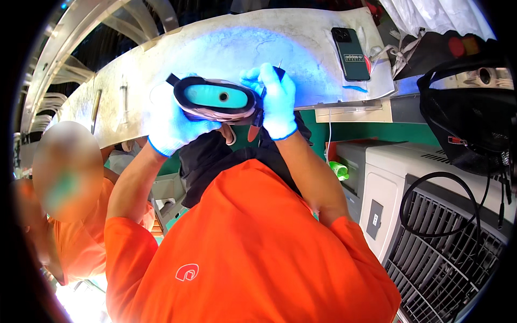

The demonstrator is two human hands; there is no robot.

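Observation:
A shoe [223,110] with a dark collar and a pale, pinkish lower side hangs over the table's near edge. Its opening is filled by a turquoise shoe last [207,96] with a round hole in its top. My left hand [175,118], in a white glove lit blue, is closed around the shoe's left and near side. My right hand [277,99], also gloved, is closed at the shoe's right end on a slim dark tool [279,72]. A thin tip sticks up from it; a reddish-brown end below the hand seems to belong to it.
A worn, pale-covered table [291,27] curves across the far side, under blue light. On it lie a dark phone [351,54] and a thin rod [96,110]. A black bag [468,118] hangs at right above a grey machine [398,188]. Another person [81,242] sits at left.

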